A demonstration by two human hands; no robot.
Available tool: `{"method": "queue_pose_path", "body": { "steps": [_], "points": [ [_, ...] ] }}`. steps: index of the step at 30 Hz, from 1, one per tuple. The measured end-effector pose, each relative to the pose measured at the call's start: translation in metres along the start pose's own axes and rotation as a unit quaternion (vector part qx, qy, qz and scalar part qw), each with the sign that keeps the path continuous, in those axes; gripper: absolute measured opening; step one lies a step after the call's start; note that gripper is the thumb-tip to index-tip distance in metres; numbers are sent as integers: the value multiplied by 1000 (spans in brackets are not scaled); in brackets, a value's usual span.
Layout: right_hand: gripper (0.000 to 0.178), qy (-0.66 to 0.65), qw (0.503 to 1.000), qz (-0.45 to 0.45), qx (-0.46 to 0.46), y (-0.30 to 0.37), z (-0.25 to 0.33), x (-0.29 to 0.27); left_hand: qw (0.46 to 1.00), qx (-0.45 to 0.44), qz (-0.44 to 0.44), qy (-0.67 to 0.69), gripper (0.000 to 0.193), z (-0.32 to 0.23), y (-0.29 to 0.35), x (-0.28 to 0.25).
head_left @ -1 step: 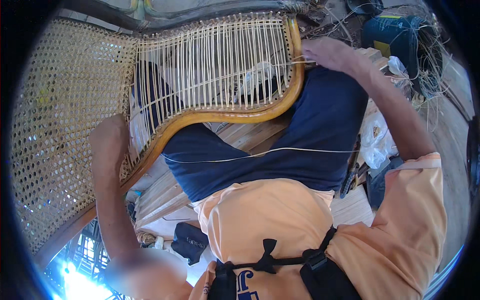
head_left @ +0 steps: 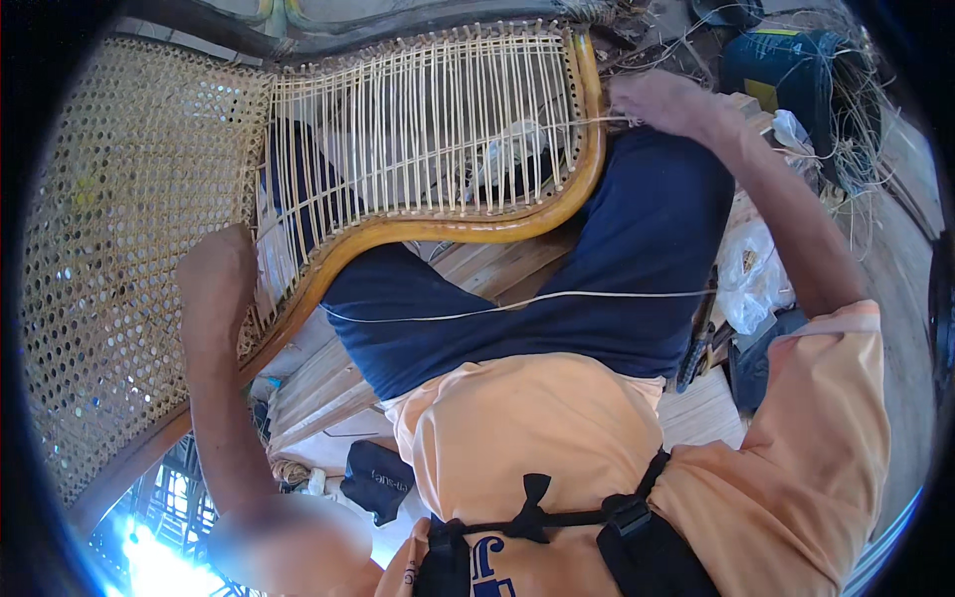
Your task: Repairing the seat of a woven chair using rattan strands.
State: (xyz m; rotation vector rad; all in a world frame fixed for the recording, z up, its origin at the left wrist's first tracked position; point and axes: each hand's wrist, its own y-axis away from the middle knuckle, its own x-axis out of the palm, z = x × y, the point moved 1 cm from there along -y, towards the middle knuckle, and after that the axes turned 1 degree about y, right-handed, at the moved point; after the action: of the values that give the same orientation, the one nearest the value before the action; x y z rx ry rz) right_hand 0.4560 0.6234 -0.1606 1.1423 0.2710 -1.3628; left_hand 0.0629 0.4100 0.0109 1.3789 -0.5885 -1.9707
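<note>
A curved furniture frame (head_left: pixel 448 234) of varnished wood lies over my thighs, strung with many pale upright cane strands (head_left: pixel 428 119). One long cane strand (head_left: pixel 383 169) crosses them on a slant, from my left hand up to my right. My left hand (head_left: pixel 217 264) is curled at the edge of the finished cane weave (head_left: pixel 129 219), its back toward me; what its fingers hold is hidden. Just beyond the frame's right edge, my right hand (head_left: pixel 662 101) is closed, with the end of the crossing strand at its fingertips.
Another loose cane strip (head_left: pixel 517 304) lies across my lap. To the right are a dark container (head_left: pixel 781 75) with tangled cane fibres (head_left: pixel 860 149) and a clear plastic bag (head_left: pixel 751 279). A black pouch (head_left: pixel 376 481) sits at lower left, near wooden boards (head_left: pixel 318 393).
My right hand has moved slightly right and up, away from the frame edge, and the crossing strand's right end has shifted with it. My left hand stays in place.
</note>
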Motion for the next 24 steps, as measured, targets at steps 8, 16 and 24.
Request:
{"method": "queue_pose_path", "body": {
  "steps": [8, 16, 24],
  "points": [
    [13, -165, 986, 10, 3, -16, -14, -20, 999, -29, 18, 21, 19, -2, -11, 6],
    [14, -152, 985, 69, 30, -22, 3, -29, 999, -37, -3, 12, 13, -28, -2, -22],
    [12, -101, 992, 75, 27, -27, 8, -28, 872, 175, -309, 336, 6, -177, -55, -41]
  ]
}}
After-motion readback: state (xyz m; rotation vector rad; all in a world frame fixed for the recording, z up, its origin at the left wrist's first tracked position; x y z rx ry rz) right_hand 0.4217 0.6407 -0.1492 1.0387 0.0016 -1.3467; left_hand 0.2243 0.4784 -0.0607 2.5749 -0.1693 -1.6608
